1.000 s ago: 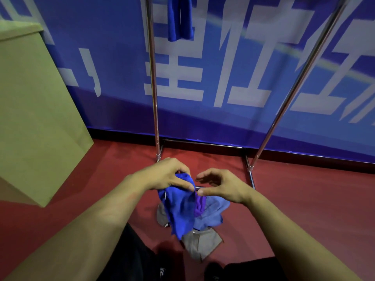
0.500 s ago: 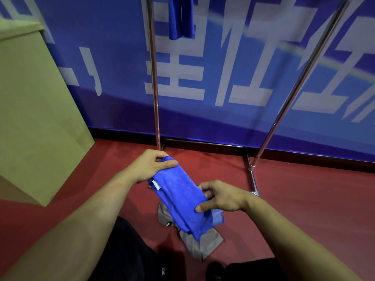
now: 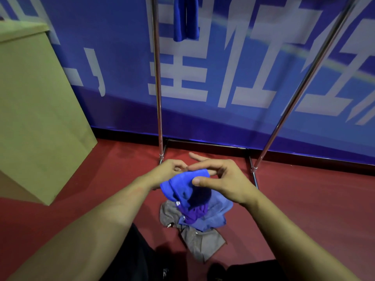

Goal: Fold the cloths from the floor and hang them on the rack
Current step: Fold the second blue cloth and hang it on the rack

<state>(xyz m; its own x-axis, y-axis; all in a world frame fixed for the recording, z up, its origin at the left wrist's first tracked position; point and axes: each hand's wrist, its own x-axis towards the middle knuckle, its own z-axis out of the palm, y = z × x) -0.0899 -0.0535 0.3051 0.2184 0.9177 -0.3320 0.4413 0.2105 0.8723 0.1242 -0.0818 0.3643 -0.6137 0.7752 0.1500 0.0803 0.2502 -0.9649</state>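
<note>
A bright blue cloth (image 3: 183,189) hangs bunched between both hands above the floor. My left hand (image 3: 168,172) grips its upper left edge from behind. My right hand (image 3: 221,180) pinches its top with thumb and fingers, two fingers stretched out to the left. Below lies a pile on the red floor: a purple cloth (image 3: 195,214), a light blue cloth (image 3: 217,217) and grey cloths (image 3: 200,242). The metal rack (image 3: 157,78) stands behind, its right pole (image 3: 300,90) slanting up. One blue cloth (image 3: 185,19) hangs from the rack at the top.
A large cardboard box (image 3: 34,110) stands at the left on the floor. A blue banner wall (image 3: 243,57) runs behind the rack. The rack's base bars (image 3: 205,141) lie on the floor close to my hands. My dark trouser legs show at the bottom edge.
The blue cloth was stretched out long between my hands half a second ago. Now my hands have come together and the cloth is doubled over into a short bunch.
</note>
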